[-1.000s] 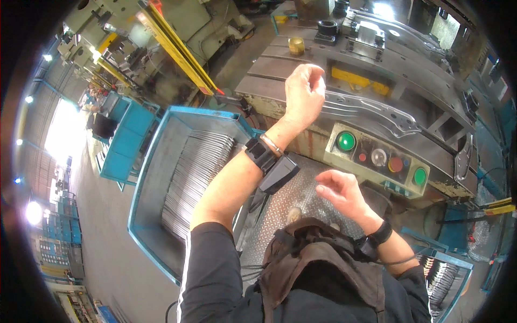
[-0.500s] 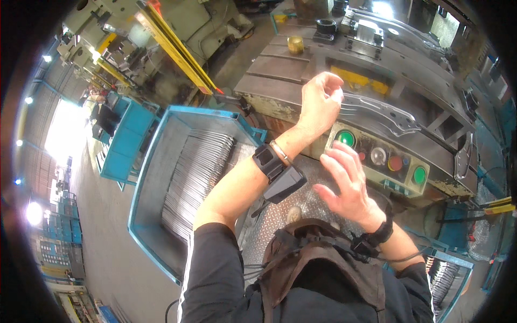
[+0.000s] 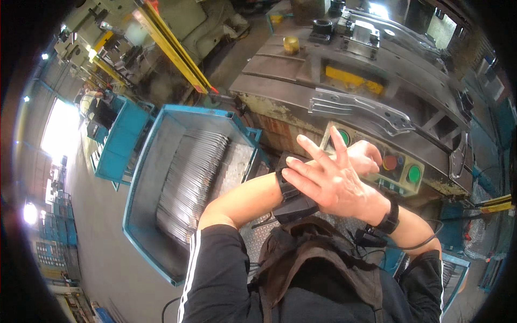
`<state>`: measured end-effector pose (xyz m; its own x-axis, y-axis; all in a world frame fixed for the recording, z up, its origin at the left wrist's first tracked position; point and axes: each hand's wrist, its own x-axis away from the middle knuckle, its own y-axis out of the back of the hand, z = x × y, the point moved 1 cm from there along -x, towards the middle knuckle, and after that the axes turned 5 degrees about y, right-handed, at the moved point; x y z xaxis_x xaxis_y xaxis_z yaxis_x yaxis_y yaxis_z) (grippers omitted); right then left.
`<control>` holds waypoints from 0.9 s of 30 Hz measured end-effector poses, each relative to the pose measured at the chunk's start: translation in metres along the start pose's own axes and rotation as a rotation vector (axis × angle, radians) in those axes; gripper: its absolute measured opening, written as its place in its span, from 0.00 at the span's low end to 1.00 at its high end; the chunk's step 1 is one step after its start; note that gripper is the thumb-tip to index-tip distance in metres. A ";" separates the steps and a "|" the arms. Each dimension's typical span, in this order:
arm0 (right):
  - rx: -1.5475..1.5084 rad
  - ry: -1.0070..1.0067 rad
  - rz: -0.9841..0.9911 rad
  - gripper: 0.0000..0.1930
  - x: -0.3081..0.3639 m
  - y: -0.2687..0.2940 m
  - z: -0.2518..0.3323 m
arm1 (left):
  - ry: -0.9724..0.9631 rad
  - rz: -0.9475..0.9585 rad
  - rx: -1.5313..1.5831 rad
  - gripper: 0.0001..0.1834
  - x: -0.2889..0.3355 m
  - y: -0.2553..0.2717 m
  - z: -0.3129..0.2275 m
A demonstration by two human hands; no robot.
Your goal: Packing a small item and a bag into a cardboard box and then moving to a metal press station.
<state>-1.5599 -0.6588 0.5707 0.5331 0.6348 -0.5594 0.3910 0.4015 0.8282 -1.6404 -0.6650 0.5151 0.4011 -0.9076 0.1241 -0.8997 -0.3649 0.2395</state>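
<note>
Machinery [image 3: 183, 27] stands beyond; a metal part [image 3: 367, 110] lies along the press bed [image 3: 274, 67]. My right hand [image 3: 338, 185], fingers wide, crosses my curled left hand [image 3: 365, 156], whose hold I cannot tell. I seem between steps; reaching the part calls for uncrossing them.

A smooth grey floor [image 3: 102, 242] runs along the left, with a studded metal floor plate [image 3: 258, 237] nearer the middle. At far left, a ribbed wall [image 3: 39, 116] stands beside a glaring white opening [image 3: 62, 129], door or window unclear. A round lamp [image 3: 30, 213] shines below it. Blue shelving [image 3: 58, 223] lines that side; a blue cart [image 3: 119, 142] stands nearer, and pale green machinery [image 3: 175, 24] fills the upper left.
</note>
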 end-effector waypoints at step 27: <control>-0.543 -0.239 0.062 0.23 -0.013 -0.020 -0.021 | -0.093 -0.389 -1.372 0.06 -0.003 -0.021 0.055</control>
<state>-1.5901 -0.6608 0.5622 0.7211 0.5275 -0.4491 -0.0530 0.6884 0.7234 -1.6324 -0.6658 0.4569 0.5184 -0.8279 -0.2139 0.1602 -0.1516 0.9754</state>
